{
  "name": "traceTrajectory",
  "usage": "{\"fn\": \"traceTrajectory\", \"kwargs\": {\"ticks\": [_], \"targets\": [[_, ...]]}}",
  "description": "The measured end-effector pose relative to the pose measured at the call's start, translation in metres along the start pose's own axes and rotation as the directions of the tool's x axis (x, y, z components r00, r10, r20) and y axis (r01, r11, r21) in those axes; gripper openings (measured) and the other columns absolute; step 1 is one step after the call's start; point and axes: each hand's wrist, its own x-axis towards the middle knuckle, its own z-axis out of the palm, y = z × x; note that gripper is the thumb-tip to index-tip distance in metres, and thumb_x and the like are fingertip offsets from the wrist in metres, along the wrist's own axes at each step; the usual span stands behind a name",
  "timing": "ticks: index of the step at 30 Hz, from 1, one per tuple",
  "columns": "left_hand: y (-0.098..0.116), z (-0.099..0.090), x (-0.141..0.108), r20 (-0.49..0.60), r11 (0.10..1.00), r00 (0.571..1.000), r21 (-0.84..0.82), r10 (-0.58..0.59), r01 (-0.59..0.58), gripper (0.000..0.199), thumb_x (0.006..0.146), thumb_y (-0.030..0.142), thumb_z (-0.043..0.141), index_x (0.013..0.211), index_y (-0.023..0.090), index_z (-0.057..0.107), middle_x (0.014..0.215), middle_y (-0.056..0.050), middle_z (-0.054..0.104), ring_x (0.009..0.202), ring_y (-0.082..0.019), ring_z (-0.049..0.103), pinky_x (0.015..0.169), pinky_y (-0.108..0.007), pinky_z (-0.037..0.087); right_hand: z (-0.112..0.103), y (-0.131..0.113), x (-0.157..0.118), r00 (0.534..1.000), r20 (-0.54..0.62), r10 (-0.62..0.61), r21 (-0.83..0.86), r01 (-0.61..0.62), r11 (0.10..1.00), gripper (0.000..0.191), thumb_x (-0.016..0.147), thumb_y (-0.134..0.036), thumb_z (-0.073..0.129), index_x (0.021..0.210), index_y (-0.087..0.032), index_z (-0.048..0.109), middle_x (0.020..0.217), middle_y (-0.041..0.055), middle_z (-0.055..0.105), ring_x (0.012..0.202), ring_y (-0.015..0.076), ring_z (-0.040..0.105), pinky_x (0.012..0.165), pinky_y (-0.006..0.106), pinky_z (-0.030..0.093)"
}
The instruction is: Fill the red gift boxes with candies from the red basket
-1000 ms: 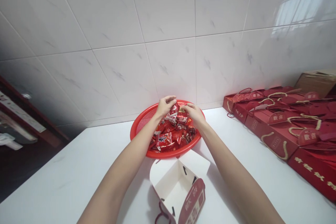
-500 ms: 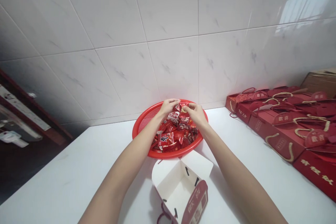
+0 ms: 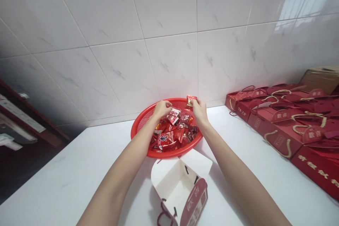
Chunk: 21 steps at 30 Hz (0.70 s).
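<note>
A red plastic basket point(image 3: 137, 127) holds several wrapped candies point(image 3: 165, 138), mostly red. Over its back right side, my right hand point(image 3: 198, 108) pinches a small red and gold packet point(image 3: 191, 100). My left hand point(image 3: 162, 108) is over the back left part, its fingers curled around a white and red packet point(image 3: 174, 116) or resting at its edge; the exact grip is hard to see. In front of the basket stands an opened white and dark red box point(image 3: 172, 187) with nothing inside, its flaps spread.
Rows of closed red gift boxes point(image 3: 280, 123) with rope handles fill the right side of the white table point(image 3: 106, 155). Behind them is a brown cardboard box point(image 3: 320, 79). A tiled wall point(image 3: 172, 63) rises behind the basket.
My right hand has lifted the red and gold packet out toward the basket's back rim. My left hand has moved slightly left, away from my right hand. The view has shifted a little.
</note>
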Motion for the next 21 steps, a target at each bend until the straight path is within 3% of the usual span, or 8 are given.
{"fn": "traceTrajectory", "kwargs": {"ticks": [2,4,6,8,11,18,21], "targets": [[0.006,0.004,-0.005,0.091,0.994,0.995,0.09,0.05,-0.059,0.011,0.067,0.026,0.07,0.074,0.02,0.076,0.087,-0.009,0.076,0.094,-0.028,0.066,0.086,-0.035,0.049,0.0,0.0,0.0,1.0,-0.019,-0.007,0.029,0.007,1.0,0.011,0.075,-0.034,0.049,0.069,-0.024,0.047,0.068,-0.0035,0.052,0.066,0.0153,0.048,0.062,0.027,0.038],[0.017,0.013,-0.011,0.268,0.981,0.96,0.15,0.082,-0.126,0.013,0.068,0.029,0.071,0.076,0.021,0.078,0.085,-0.006,0.077,0.087,-0.025,0.068,0.082,-0.032,0.049,0.0,-0.001,0.0,1.0,-0.028,-0.011,0.051,0.012,0.999,0.01,0.074,-0.032,0.049,0.069,-0.025,0.046,0.067,-0.0039,0.051,0.066,0.0151,0.047,0.062,0.027,0.038],[0.026,0.026,-0.018,0.465,0.963,0.882,0.199,0.073,-0.184,0.014,0.062,0.033,0.078,0.071,0.021,0.078,0.072,-0.003,0.075,0.072,-0.023,0.067,0.072,-0.029,0.049,0.001,-0.001,-0.001,1.0,-0.028,-0.009,0.066,0.011,0.998,0.009,0.074,-0.031,0.049,0.069,-0.024,0.046,0.066,-0.004,0.05,0.065,0.015,0.047,0.063,0.027,0.039],[0.034,0.037,-0.024,0.589,0.94,0.807,0.252,0.041,-0.232,0.02,0.055,0.035,0.084,0.068,0.022,0.078,0.064,-0.001,0.071,0.064,-0.022,0.065,0.066,-0.029,0.048,0.001,-0.002,-0.001,1.0,-0.024,-0.007,0.075,0.009,0.997,0.008,0.073,-0.03,0.05,0.069,-0.024,0.047,0.066,-0.004,0.051,0.065,0.0151,0.047,0.063,0.027,0.039],[0.039,0.045,-0.027,0.649,0.901,0.76,0.334,-0.008,-0.276,0.028,0.05,0.034,0.086,0.075,0.023,0.079,0.071,-0.002,0.073,0.071,-0.024,0.066,0.069,-0.029,0.048,0.001,-0.002,-0.001,1.0,-0.025,-0.007,0.083,0.009,0.997,0.009,0.073,-0.03,0.051,0.067,-0.024,0.048,0.066,-0.0043,0.051,0.065,0.0149,0.047,0.063,0.027,0.038],[0.043,0.041,-0.024,0.706,0.845,0.694,0.45,-0.137,-0.291,0.057,0.053,0.037,0.083,0.109,0.026,0.078,0.107,-0.006,0.077,0.097,-0.032,0.069,0.083,-0.034,0.051,0.001,0.0,0.001,1.0,-0.024,0.001,0.106,0.002,0.994,0.01,0.072,-0.033,0.052,0.068,-0.024,0.051,0.067,-0.0045,0.054,0.067,0.0152,0.049,0.064,0.027,0.04],[0.044,0.043,-0.025,0.724,0.832,0.662,0.478,-0.192,-0.281,0.065,0.049,0.04,0.085,0.112,0.028,0.076,0.113,-0.005,0.077,0.1,-0.032,0.069,0.082,-0.033,0.053,0.002,0.001,0.002,1.0,-0.026,0.001,0.109,0.002,0.994,0.01,0.072,-0.033,0.053,0.067,-0.024,0.052,0.065,-0.0049,0.054,0.066,0.0152,0.049,0.064,0.027,0.04]]}}
